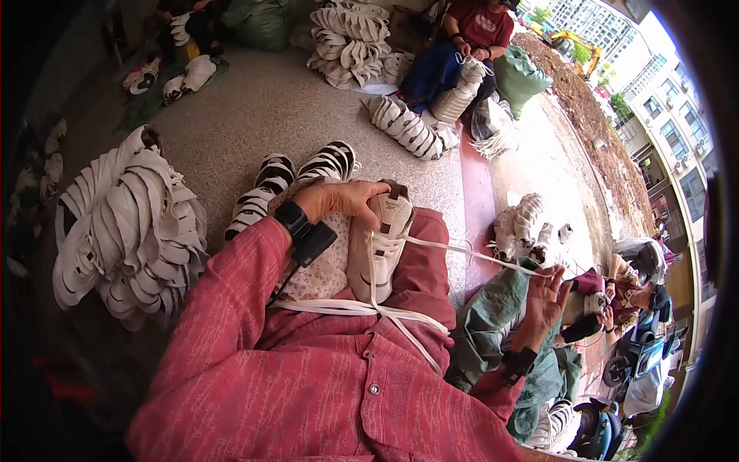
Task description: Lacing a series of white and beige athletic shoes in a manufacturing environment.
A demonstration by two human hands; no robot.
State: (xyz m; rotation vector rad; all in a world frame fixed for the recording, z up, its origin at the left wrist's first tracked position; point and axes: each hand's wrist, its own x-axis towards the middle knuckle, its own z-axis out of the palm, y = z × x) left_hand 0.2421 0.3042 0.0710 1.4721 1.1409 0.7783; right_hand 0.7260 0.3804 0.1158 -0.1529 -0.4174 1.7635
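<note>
On my lap lies a beige-white shoe upper (392,223) with a lace threaded partway through its eyelets. My left hand (339,202) grips the upper near its dark collar, thumb and fingers on either side. A white shoelace (469,252) runs taut from the upper to the right, where its end reaches the fingertips of my right hand (543,304). That hand is raised over a green sack, pinching the lace. More white laces (331,306) lie across my lap below the upper. A flower-patterned cloth (319,266) covers part of my legs.
A tall pile of white shoe uppers (131,231) stands at left. Striped rows of uppers (265,185) lie beyond my knees. The green sack (493,316) sits at my right. A person in red (477,31) handles uppers ahead; others and scooters (647,346) are at right.
</note>
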